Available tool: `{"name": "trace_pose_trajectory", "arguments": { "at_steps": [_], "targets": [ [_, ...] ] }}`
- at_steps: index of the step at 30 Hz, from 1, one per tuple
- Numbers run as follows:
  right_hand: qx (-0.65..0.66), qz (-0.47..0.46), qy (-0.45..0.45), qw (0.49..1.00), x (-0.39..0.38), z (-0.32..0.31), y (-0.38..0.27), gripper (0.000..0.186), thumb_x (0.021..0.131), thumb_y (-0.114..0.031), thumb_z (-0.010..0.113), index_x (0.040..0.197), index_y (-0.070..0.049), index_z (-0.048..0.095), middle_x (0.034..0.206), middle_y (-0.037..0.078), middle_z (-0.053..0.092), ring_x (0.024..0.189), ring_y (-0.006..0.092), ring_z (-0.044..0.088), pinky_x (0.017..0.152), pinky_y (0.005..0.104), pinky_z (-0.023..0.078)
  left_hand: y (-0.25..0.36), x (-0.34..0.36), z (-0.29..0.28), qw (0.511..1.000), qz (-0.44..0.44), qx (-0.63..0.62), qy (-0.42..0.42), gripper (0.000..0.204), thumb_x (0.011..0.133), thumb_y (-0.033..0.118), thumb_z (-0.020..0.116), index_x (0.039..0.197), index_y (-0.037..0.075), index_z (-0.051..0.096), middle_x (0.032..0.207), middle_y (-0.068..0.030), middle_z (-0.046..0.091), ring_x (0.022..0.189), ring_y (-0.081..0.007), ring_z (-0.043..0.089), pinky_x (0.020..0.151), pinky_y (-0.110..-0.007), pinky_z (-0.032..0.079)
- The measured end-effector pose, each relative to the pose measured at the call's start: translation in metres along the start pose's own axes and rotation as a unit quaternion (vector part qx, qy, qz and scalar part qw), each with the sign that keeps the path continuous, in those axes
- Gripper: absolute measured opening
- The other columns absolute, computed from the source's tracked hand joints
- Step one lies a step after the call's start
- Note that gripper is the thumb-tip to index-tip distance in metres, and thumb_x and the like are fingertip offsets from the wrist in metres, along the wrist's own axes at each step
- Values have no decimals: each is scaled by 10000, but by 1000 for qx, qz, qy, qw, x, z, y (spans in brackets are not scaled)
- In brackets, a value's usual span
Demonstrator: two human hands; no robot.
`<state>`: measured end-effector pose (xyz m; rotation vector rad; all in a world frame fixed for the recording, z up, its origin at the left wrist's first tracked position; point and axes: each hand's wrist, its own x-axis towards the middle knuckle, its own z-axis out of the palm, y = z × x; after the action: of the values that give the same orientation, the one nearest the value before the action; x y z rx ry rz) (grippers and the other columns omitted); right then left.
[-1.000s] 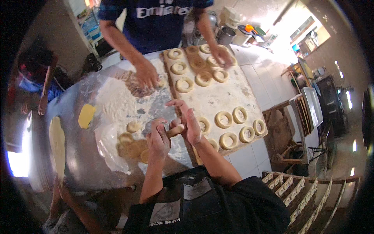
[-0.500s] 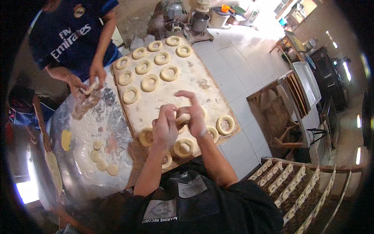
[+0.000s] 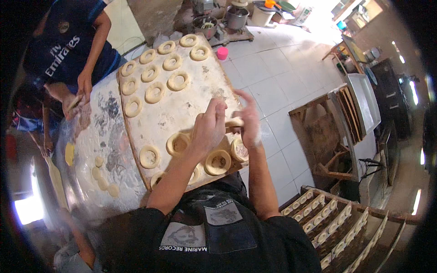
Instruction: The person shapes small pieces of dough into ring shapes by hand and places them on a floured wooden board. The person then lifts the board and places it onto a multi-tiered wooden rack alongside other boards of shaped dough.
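Observation:
My left hand [image 3: 210, 125] and my right hand [image 3: 249, 125] come together above the right edge of a floured wooden board [image 3: 182, 113]. Between them is a pale dough ring [image 3: 234, 122], held up off the board. My left fingers are bent and close together at its left side. My right hand grips its other side, index finger stretched out and a little blurred; part of the ring is hidden. Below my hands lie more dough rings, one [image 3: 217, 162] near my right wrist and another [image 3: 177, 144] beside my left forearm.
Several dough rings [image 3: 154, 92] rest at the board's far end. A metal table [image 3: 109, 150] adjoins on the left, with small dough discs [image 3: 102, 183] and a yellow scraper [image 3: 69, 154]. Across it, a person [image 3: 84, 84] handles dough. A rack [image 3: 327, 227] of rings stands lower right.
Both hands have moved right across the board, with the dough ring between them. The view has shifted, bringing a pink container on the floor into sight. The person opposite has lowered their hands.

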<state>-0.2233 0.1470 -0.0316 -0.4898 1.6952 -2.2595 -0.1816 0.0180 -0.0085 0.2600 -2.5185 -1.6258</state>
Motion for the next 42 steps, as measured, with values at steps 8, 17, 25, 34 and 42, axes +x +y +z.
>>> {"name": "trace_pose_trajectory", "arguments": {
  "at_steps": [8,17,25,34,42],
  "targets": [
    [107,208,-41,971,21,-37,-11,526,976,-429,453,1382,-106,368,811,47,538,603,94,503,486,249,394,3,37,15,995,-56,78,-29,493,1006,486,341,1150,43,503,926,-316,635,904,-465,632,799,-527,468],
    [-484,155,16,861,37,-75,32,913,794,-461,675,1479,-118,179,1079,303,625,1022,462,612,837,575,473,-23,51,5,914,-97,363,-151,732,862,484,612,1408,76,345,1273,-267,502,1175,-431,517,953,-515,456],
    [-606,240,6,759,28,-59,53,979,753,-411,736,1503,-173,154,1093,259,642,1016,415,631,846,501,496,-30,39,-5,915,-38,375,-144,750,798,390,703,1393,72,377,1191,-221,518,1110,-382,559,929,-474,483],
    [-471,4,-50,881,-7,138,12,527,868,-128,602,1365,-53,446,1175,179,588,861,279,600,796,386,497,-80,-72,-99,963,10,215,161,728,804,185,653,1440,70,318,1144,-264,564,1088,-413,542,926,-524,418],
    [-530,-40,-522,668,-87,384,184,331,876,-255,591,1120,-32,567,1063,246,629,1055,378,589,893,465,472,-189,-304,-277,872,-302,187,338,345,900,188,569,1152,-39,503,953,-276,641,937,-449,614,813,-502,488]
  ]
}}
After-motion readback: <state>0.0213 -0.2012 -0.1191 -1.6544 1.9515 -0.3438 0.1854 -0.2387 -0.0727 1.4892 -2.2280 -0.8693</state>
